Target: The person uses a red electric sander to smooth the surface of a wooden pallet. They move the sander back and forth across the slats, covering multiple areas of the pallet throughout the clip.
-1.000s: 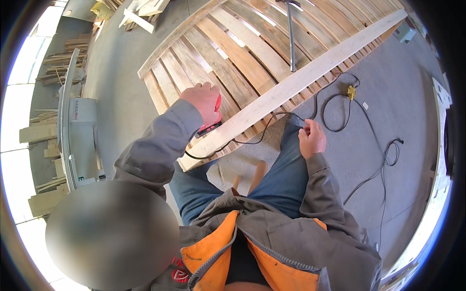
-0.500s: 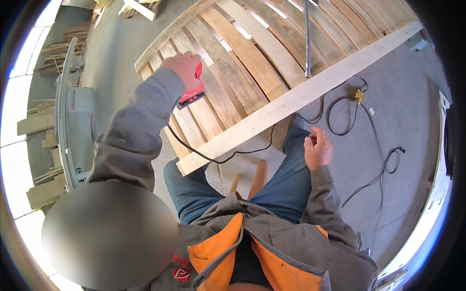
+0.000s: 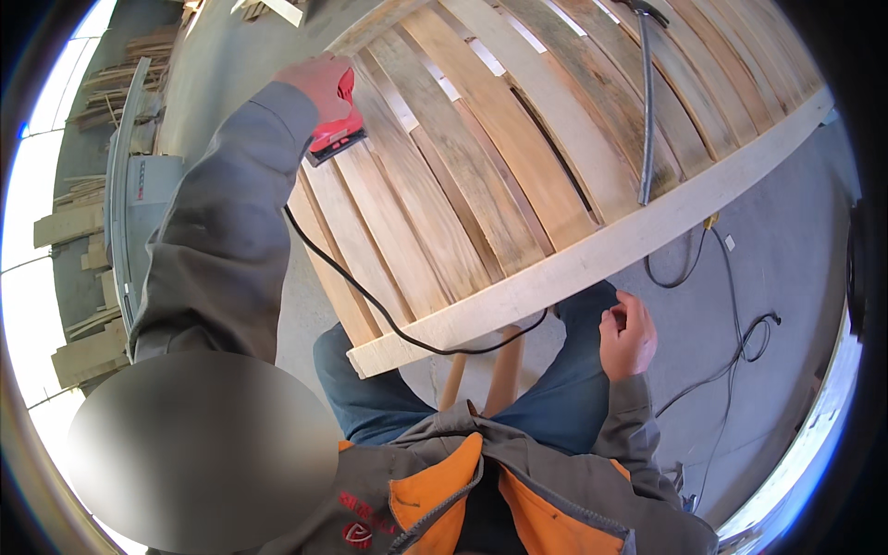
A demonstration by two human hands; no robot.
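My left hand (image 3: 319, 81) is wrapped round a red power sander (image 3: 337, 139) with a dark base. The sander is at the far left part of a slatted wooden panel (image 3: 398, 194), over the nearest slats at that end. Its black cord (image 3: 356, 289) hangs from the tool and loops across the front rail (image 3: 518, 303) of the panel. My right hand (image 3: 630, 338) rests by my right knee with its fingers curled in, and I see nothing in it.
A hammer (image 3: 647, 116) with a long metal handle lies on the slats at right. Cables (image 3: 740, 319) loop on the grey floor to my right. Two wooden legs (image 3: 504, 375) stand between my knees. Stacked boards (image 3: 74, 231) and a grey machine (image 3: 148, 217) are at left.
My left hand has moved the sander away from me and leftward over the slats. The panel and hammer sit lower and further right in view. My right hand stays curled by my knee.
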